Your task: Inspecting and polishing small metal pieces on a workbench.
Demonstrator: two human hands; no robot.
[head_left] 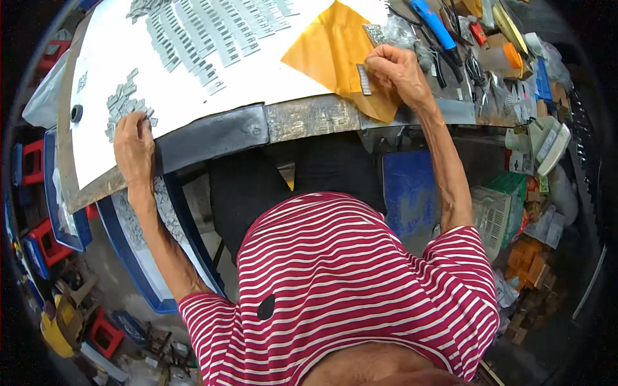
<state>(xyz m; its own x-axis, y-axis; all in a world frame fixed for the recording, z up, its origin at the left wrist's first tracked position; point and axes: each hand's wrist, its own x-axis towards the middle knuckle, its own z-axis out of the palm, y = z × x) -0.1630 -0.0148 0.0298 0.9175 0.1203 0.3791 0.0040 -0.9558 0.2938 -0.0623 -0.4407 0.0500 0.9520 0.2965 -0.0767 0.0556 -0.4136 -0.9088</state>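
Note:
My left hand is at the near edge of a loose pile of small grey flat pieces on the white sheet. Its fingers are curled down and drawn together at the pile; whatever is between them is hidden. Above an orange-yellow sheet, my right hand has thumb and forefinger pinched, on something too small to make out. Just beside these fingertips, a short grey ridged strip lies on the yellow sheet. A small clear bag of tiny metal parts sits beyond this hand.
Long rows of grey pieces cover the far part of the white sheet. A black round cap stands at left. Tools, including a blue-handled one, crowd the right side. Below the table's left edge is a blue tray holding grey pieces.

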